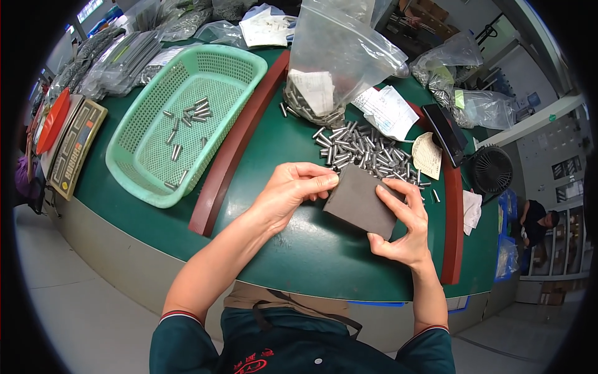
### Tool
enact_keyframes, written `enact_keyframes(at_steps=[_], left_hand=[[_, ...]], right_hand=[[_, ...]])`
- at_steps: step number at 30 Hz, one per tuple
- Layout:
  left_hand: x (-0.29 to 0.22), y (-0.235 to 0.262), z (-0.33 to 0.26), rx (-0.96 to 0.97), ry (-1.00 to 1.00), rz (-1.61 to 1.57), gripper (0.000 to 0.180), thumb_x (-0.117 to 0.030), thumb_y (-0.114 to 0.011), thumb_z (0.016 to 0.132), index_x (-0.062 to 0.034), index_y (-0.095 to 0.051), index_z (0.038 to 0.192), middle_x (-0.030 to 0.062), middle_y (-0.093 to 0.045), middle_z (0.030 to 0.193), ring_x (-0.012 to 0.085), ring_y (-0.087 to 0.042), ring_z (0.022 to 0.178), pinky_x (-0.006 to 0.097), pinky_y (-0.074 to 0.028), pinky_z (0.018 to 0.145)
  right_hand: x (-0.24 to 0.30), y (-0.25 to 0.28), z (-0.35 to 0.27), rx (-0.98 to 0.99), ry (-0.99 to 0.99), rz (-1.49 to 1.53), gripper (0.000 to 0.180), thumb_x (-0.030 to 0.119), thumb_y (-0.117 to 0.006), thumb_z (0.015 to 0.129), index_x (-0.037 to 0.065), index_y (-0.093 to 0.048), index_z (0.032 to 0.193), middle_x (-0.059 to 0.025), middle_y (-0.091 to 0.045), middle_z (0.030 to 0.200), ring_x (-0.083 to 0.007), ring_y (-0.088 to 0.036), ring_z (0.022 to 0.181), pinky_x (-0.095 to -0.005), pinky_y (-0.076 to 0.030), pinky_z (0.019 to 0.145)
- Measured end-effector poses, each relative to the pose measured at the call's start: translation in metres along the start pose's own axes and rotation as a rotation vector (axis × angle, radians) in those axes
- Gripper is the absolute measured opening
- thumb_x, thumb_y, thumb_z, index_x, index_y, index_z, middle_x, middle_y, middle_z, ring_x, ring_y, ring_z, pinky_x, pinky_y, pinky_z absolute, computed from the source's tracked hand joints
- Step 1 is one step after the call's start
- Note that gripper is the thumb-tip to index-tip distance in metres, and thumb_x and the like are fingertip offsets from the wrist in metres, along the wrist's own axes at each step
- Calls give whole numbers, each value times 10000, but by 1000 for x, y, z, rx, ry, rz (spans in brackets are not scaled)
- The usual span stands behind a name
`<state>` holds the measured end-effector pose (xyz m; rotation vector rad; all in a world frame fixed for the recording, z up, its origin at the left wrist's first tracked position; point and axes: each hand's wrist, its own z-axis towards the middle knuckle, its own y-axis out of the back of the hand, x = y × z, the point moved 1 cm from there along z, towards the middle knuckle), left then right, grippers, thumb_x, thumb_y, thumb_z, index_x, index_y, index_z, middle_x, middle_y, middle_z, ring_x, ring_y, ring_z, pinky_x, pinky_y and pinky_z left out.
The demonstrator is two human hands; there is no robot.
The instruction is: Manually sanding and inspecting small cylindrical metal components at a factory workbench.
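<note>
My right hand (405, 225) grips a flat, dark grey-brown block (361, 201) by its right side, thumb at the near corner and fingers over the far edge. At the block's far left corner, the thumb and forefinger of my left hand (301, 190) are pinched together. Whatever sits between those fingertips is hidden. Just beyond the block lies a heap of small metal pins (364, 147) on the green tabletop (293, 262). A mint-green plastic basket (138, 182) on the left holds several similar pins (199, 111).
Dark red bars (240, 137) flank the work area. Behind the heap stand a clear plastic bag (336, 56) of pins and paper slips (389, 112). To the right are a phone (444, 134) and a black fan (492, 168). Another person (537, 223) is at far right.
</note>
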<state>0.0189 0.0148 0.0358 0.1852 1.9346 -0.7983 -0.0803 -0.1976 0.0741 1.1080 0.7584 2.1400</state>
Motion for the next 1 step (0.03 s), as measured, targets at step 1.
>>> enact_keyframes(at_steps=[1], left_hand=[[1, 1, 1, 2, -1, 12, 286, -184, -722, 839, 6, -668, 1046, 31, -656, 857, 97, -559, 764, 228, -454, 734]], right_hand=[[-1, 0, 0, 12, -15, 6, 669, 162, -733, 509, -7, -649, 1151, -189, -549, 1181, -312, -561, 1025, -402, -466, 902]])
